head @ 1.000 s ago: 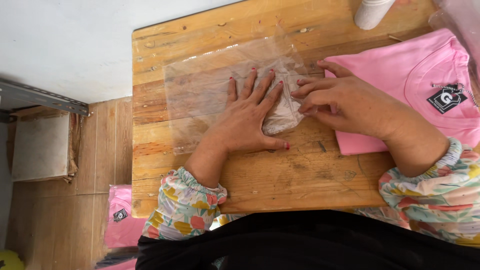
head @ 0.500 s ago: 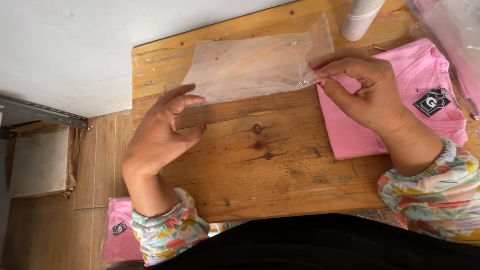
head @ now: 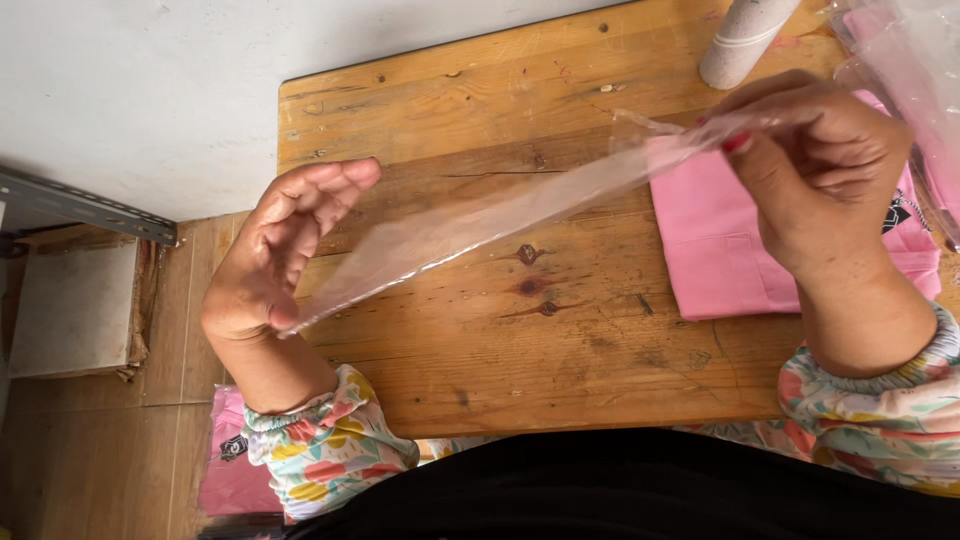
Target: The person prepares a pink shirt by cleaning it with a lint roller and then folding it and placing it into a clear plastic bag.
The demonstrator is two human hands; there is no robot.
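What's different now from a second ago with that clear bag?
The clear plastic bag, earlier pressed flat on the wooden table, is now lifted and stretched between the left hand and right hand. The folded pink shirt and white roll stayed put.

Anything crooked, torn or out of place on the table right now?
Nothing stands out. The clear bag is held taut above the table between the left hand and right hand, with no visible tear; the pink shirt lies folded flat.

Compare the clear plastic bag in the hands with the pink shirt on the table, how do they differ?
The clear plastic bag is see-through; the pink shirt is opaque. The bag is held up, stretched between left hand and right hand; the shirt lies folded on the wooden table. Both are thin, flexible and flat.
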